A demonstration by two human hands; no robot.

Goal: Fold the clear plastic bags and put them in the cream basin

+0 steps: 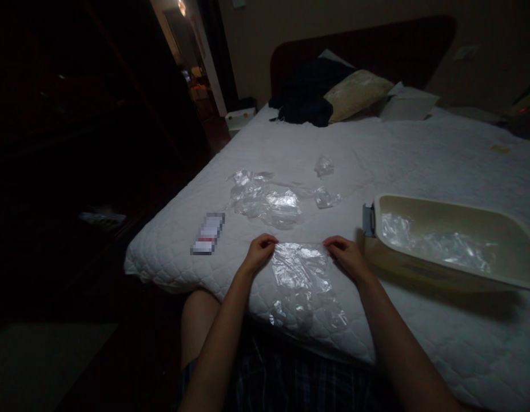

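A clear plastic bag (297, 274) is spread over the near edge of the white quilted bed (183, 229), its lower part hanging toward my lap. My left hand (262, 250) pinches its upper left corner. At the upper right corner, the fingers of my right hand (344, 254) are closed on the bag. Just beyond it lies a crumpled heap of clear plastic (269, 200), with two smaller crumpled pieces (327, 197) to its right.
A beige bin (436, 274) with clear plastic inside lies at the right. A phone-like pixelated object (208, 233) rests at the left. Dark cloth (310, 91), a pillow (359, 94) and a white box (408, 104) are near the headboard (402, 48).
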